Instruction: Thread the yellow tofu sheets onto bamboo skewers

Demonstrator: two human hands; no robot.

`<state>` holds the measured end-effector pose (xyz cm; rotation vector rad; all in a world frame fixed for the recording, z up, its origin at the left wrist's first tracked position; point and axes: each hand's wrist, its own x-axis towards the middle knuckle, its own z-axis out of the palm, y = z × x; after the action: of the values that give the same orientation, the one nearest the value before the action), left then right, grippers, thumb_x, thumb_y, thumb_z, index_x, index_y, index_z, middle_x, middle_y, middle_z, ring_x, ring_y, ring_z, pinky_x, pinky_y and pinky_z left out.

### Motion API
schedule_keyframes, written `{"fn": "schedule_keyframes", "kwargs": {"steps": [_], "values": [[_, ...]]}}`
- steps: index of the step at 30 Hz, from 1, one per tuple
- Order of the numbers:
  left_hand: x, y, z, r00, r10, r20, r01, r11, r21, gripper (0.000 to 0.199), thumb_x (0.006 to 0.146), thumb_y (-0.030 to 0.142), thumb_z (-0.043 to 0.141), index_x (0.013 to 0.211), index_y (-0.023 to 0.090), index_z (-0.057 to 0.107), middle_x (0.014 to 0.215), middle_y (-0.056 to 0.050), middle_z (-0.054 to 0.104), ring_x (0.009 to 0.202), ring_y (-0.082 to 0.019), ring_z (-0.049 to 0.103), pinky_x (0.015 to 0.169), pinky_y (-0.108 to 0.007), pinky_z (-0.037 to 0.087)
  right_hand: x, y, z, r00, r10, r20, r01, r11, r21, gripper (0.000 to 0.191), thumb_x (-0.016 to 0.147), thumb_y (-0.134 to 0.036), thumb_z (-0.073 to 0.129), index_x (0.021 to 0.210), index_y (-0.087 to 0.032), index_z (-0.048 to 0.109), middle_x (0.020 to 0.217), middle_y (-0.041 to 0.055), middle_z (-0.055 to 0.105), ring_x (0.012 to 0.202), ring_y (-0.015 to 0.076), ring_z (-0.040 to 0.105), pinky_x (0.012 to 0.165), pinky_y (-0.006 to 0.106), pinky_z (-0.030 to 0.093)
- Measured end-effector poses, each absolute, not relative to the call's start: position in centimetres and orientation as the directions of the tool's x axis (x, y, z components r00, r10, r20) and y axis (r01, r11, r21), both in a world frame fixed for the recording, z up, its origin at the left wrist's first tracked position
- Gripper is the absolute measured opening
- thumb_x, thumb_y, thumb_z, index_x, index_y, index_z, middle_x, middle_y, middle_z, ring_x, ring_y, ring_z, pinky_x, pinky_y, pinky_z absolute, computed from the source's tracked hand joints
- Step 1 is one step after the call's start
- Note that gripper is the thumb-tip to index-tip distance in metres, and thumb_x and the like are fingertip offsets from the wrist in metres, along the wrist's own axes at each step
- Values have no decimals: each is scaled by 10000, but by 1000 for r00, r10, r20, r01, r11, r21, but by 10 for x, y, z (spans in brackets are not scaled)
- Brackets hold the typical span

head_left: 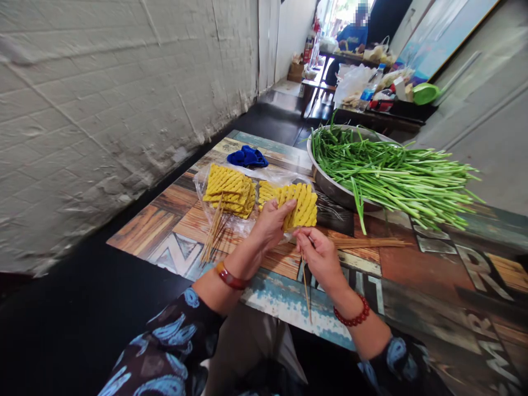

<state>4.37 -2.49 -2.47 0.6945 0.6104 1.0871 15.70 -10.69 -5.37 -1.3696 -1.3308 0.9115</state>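
My left hand grips a flat yellow slab cut in a lattice pattern, thumb on top and fingers behind it. Just below the slab's lower edge, my right hand pinches a thin wooden skewer that points down toward my lap. Whether the skewer's tip enters the slab is hidden by my fingers. Behind the held piece lies another yellow slab on clear plastic. To the left, a stack of yellow lattice slabs rests on a plastic bag, with several skewers leaning against it.
A metal bowl heaped with long green stalks stands at the right, the stalks overhanging its rim. More skewers lie beside my right hand. A blue cloth is behind the stack. Farther back, a person sits at a cluttered table.
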Motion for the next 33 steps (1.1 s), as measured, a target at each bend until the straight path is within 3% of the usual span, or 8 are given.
{"fn": "schedule_keyframes", "kwargs": {"steps": [15, 28, 33], "values": [[47, -28, -20, 337, 935, -111, -601, 305, 739, 328, 605, 325, 858, 820, 131, 706, 892, -95, 771, 970, -282, 725, 834, -358, 584, 154, -103, -61, 156, 978, 138, 211, 103, -972, 347, 931, -512, 548, 906, -191, 678, 637, 2, 628, 533, 125, 533, 508, 241, 419], [47, -30, -22, 375, 922, -103, -539, 306, 785, 360, 623, 399, 839, 819, 128, 707, 854, -93, 762, 815, -233, 728, 606, -260, 540, 149, -99, -56, 195, 980, 38, 53, 28, -998, 429, 842, -599, 641, 775, -175, 653, 594, -16, 600, 443, 95, 445, 449, 239, 375], [45, -29, -18, 348, 927, -140, -561, 326, 761, 329, 610, 335, 838, 827, 132, 699, 817, -74, 757, 848, -241, 732, 711, -300, 575, 151, -100, -54, 187, 981, 58, 78, 44, -996, 414, 847, -580, 638, 825, -171, 703, 617, -7, 621, 462, 100, 459, 453, 238, 370]]}}
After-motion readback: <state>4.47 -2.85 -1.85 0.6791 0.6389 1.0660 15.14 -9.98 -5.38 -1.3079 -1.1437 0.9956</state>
